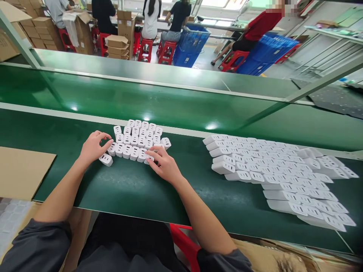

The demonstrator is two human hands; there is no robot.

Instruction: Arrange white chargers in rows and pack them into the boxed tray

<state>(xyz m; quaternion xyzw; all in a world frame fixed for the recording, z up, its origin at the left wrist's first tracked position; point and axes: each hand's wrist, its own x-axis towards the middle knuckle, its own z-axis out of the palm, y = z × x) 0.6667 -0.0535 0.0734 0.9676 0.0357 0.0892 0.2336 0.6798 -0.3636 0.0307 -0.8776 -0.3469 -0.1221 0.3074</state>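
White block-shaped chargers (134,140) with dark port slots stand in several close rows on the green work surface before me. My left hand (95,145) is at the left end of the front row, fingers curved and apart, thumb against the end charger (112,149). Just below that hand, one loose charger (106,159) lies tilted. At the row's right end, my right hand (163,163) has thumb and fingers around a charger (149,160), which they partly cover. Another charger (166,143) sits askew behind the right hand.
To the right stands a larger block of white chargers (263,158). A cardboard sheet (25,172) lies at the left edge. A pale rail (181,131) runs behind the rows. Beyond are seated people, blue crates (193,43), red stools (146,50) and cartons (117,47).
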